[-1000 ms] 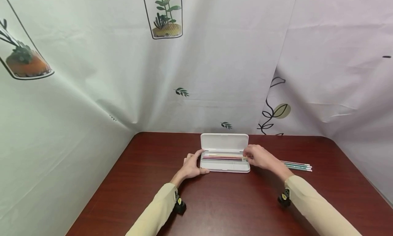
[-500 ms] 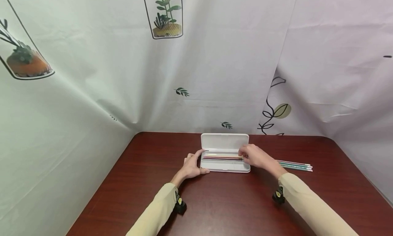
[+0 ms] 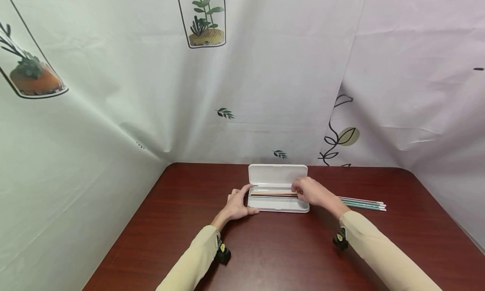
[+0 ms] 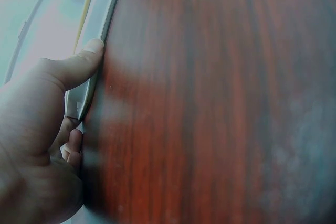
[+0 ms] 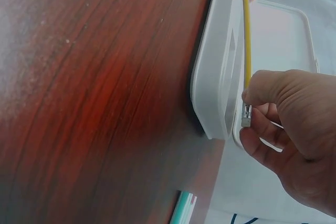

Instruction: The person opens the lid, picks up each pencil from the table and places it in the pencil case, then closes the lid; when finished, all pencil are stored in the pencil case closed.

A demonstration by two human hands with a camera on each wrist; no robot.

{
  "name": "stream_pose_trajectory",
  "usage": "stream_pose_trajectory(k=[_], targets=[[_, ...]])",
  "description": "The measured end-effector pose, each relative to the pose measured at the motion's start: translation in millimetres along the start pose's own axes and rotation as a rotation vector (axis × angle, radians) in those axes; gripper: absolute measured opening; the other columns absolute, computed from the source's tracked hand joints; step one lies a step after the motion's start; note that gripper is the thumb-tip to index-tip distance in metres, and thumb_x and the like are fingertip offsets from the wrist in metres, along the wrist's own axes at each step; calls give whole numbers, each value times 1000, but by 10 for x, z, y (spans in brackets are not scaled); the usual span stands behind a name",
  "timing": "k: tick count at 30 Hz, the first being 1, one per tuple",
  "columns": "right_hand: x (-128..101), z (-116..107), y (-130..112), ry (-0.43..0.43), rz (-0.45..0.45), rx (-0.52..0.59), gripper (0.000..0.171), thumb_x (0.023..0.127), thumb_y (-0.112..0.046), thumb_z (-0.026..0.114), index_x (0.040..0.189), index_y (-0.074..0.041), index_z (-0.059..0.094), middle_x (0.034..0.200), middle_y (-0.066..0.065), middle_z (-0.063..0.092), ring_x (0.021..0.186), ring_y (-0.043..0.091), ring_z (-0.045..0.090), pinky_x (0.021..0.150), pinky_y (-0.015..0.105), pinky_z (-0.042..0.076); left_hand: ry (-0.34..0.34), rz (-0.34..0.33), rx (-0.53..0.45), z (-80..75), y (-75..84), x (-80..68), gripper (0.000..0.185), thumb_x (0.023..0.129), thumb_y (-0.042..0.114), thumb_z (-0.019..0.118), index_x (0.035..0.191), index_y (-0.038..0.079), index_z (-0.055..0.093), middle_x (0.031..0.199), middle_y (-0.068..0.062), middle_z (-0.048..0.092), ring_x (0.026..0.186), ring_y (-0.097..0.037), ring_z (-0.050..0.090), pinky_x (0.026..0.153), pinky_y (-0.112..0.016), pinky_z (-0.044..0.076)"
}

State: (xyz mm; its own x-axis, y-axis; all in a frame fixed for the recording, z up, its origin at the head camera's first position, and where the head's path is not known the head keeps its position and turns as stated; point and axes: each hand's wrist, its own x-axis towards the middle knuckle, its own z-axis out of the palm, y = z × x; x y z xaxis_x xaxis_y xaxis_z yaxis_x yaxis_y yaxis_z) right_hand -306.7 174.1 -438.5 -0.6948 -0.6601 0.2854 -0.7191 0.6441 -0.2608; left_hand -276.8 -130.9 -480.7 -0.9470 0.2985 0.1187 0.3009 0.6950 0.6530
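Note:
A white pencil case (image 3: 278, 205) lies open on the dark red table (image 3: 265, 249), its lid (image 3: 278, 175) standing up at the back. Several coloured pencils (image 3: 270, 195) lie in its tray. My left hand (image 3: 245, 199) grips the case's left end, the thumb (image 4: 79, 66) pressed on the front rim (image 4: 105, 30). Over the tray's right part, my right hand (image 3: 300, 192) pinches a yellow pencil (image 5: 246, 45) near its eraser end (image 5: 245, 115), holding it lengthwise just above the case (image 5: 212, 77).
More pencils, green and white (image 3: 363, 204), lie on the table right of the case; their ends (image 5: 184, 207) show in the right wrist view. Printed plastic sheets (image 3: 113, 114) wall in the table at the back and both sides.
My right hand has slid a little to the left along the case with the yellow pencil. The left hand and the case have stayed put.

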Motion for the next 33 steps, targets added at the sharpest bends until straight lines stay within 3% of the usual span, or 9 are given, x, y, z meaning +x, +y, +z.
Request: stream_pose_trajectory(k=[8, 20, 25, 33], targets=[[-2, 17, -15, -3, 1, -3, 21, 74, 12, 66, 82, -7, 67, 80, 0, 59, 69, 12, 52, 62, 29, 47, 1, -2, 0, -6, 3, 10, 88, 71, 32, 91, 146, 17, 47, 120, -15, 57, 113, -32, 44, 88, -45, 35], [-113, -39, 28, 13, 77, 10, 14, 80, 5, 70, 84, -8, 67, 82, -2, 61, 72, 14, 53, 65, 34, 48, -1, -1, 0, 2, 10, -11, 88, 71, 31, 91, 146, 16, 46, 119, -15, 58, 113, -32, 44, 87, -45, 35], [-322, -181, 131, 74, 100, 12, 12, 81, 5, 71, 86, -6, 69, 81, -1, 60, 71, 14, 53, 65, 37, 48, 0, 6, -4, 6, 4, 0, 88, 72, 31, 90, 146, 16, 47, 119, -15, 58, 113, -32, 44, 88, -44, 34], [-881, -388, 403, 150, 163, 1, 17, 78, 7, 73, 87, -6, 70, 83, -3, 63, 72, 14, 56, 64, 38, 49, 5, 20, -4, 1, -15, 12, 88, 71, 30, 91, 146, 15, 47, 118, -14, 59, 112, -31, 45, 87, -44, 33]])
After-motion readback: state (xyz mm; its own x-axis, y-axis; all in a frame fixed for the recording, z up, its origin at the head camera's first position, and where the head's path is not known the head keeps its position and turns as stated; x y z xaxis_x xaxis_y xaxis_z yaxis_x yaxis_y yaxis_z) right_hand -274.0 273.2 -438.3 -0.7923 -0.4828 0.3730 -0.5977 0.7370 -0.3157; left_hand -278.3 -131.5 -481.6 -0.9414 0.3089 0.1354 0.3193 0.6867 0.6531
